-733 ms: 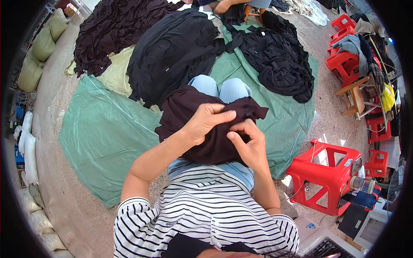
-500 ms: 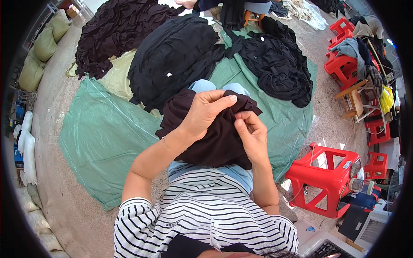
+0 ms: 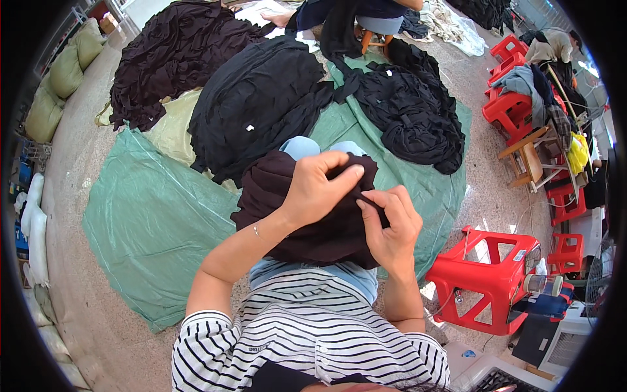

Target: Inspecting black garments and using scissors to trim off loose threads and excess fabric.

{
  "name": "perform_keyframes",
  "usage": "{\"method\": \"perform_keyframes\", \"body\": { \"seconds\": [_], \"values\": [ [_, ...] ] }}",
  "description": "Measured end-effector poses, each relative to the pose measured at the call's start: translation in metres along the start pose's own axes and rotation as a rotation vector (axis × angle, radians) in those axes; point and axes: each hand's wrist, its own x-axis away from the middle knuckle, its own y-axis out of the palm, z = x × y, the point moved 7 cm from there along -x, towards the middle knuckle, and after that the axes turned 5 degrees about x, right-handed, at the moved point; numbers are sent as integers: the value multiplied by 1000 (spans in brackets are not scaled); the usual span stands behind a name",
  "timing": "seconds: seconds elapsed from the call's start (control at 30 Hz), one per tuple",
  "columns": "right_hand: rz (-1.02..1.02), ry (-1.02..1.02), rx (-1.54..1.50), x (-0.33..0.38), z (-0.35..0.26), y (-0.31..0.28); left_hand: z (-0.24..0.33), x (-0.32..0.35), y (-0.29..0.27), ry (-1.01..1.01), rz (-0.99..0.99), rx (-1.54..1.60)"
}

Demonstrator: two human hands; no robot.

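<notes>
A dark brown garment (image 3: 313,238) lies bunched across my lap, over light blue trousers. Thumb and fingers of my left hand (image 3: 320,186) are closed on its upper part, near the knees. Just to the right, my right hand (image 3: 392,225) pinches a fold of the same cloth between thumb and forefinger. The two hands are a short way apart, with the cloth running between them. Any small item inside either pinch is hidden by the fingers.
Heaps of black cloth (image 3: 255,104) and dark brown cloth (image 3: 176,52) lie ahead on green sheeting (image 3: 157,222). At right stand a red plastic stool (image 3: 483,281), more stools and a wooden chair (image 3: 526,160). Another person (image 3: 385,8) sits at the far side.
My right hand has shifted slightly right and down, its fingers now more arched. The left hand has dipped a little, still gripping the cloth. The whole view has shifted slightly.
</notes>
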Motion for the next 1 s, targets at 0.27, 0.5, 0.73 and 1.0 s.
{"method": "perform_keyframes", "body": {
  "seconds": [0.27, 0.5, 0.73, 1.0],
  "values": [
    [-25, -30, 37, 17, 4, 5, -37, 20, 4, -405, -280, 383],
    [-109, -73, 25, 25, 1, 12, -44, 35, 3, -305, -329, 157],
    [-165, -28, -27, 30, 5, 18, -50, 40, -6, -399, -135, 323],
    [-211, 17, -7, 32, 1, 21, -54, 45, -2, -395, -341, 303]
  ]
}}
